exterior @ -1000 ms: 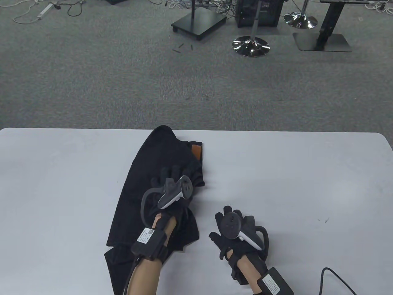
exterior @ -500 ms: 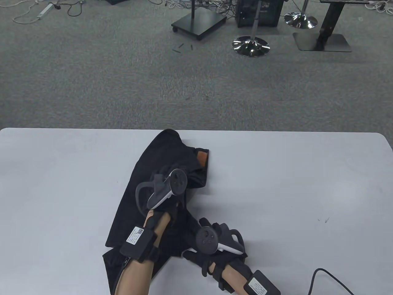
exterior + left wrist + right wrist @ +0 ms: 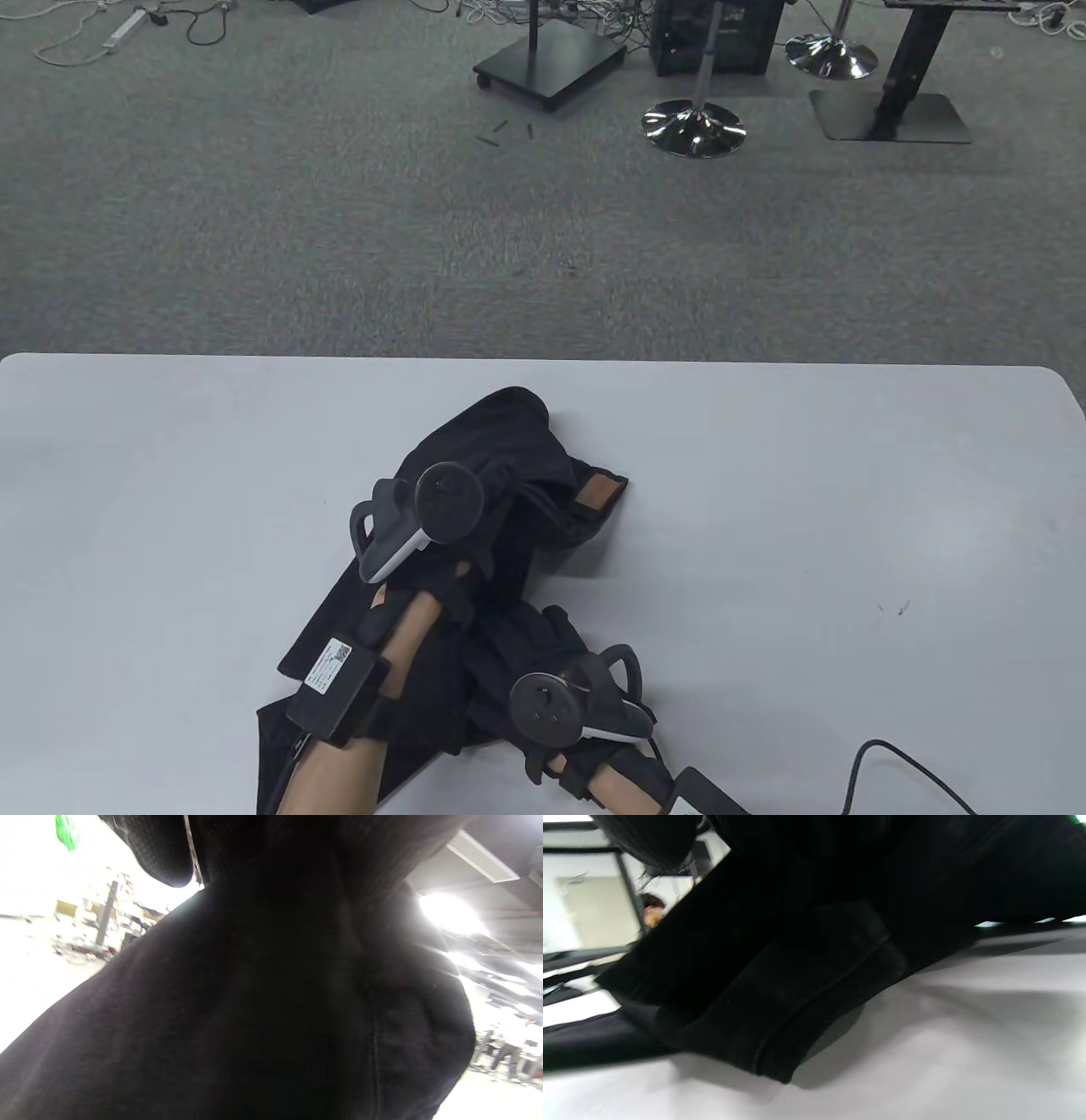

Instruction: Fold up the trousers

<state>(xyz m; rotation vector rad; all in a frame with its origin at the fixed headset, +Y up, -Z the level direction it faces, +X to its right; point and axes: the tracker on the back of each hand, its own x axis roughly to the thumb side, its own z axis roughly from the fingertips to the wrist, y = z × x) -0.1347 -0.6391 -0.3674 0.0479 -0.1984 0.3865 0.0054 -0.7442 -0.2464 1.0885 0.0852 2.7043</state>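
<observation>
Black trousers (image 3: 509, 475) lie bunched on the white table (image 3: 848, 509), near its front middle, tan waistband patch (image 3: 598, 491) showing. Left hand (image 3: 450, 543) sits on the upper cloth; right hand (image 3: 560, 679) on the lower fold. Fingers merge with the dark fabric, so neither grasp can be told. Both wrist views mostly blocked by cloth.

Left hand (image 3: 462, 543) further out, right hand (image 3: 560, 671) nearer the body — both hands clenched on black cloth.
</observation>
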